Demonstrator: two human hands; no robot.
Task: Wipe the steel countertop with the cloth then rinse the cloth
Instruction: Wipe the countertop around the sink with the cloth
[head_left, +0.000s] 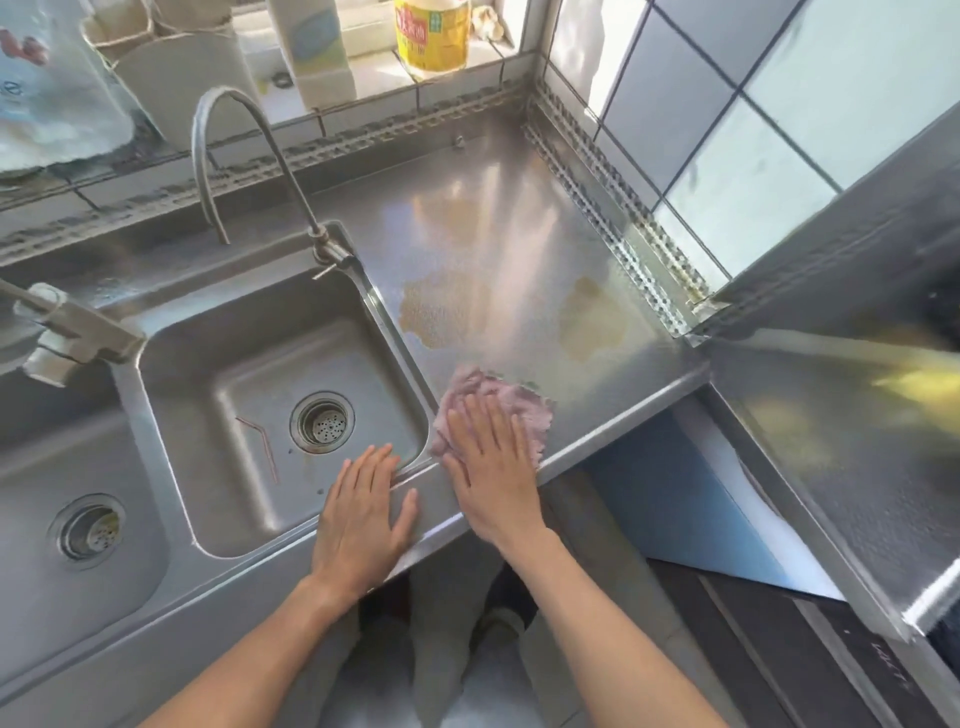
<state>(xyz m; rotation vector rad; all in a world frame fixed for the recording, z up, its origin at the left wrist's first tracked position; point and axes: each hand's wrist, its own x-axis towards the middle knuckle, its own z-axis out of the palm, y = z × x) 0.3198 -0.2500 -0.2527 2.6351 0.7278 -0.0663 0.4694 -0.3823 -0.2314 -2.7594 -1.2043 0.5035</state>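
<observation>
I saw the cloth bunched on the countertop near its front edge, just right of the sink — under my right hand, fingers straight and pressing flat on it — while my left hand rested open-palmed on the sink's front rim.

Glossy pale-blue square wall tiles w/ dark grout on far right, catching bright daylight. Tiled window ledge along far side, sunlit. Double stainless-steel sink at left w/ curved steel tap. Blue cabinet panel near right. Light floor tiles below.
</observation>
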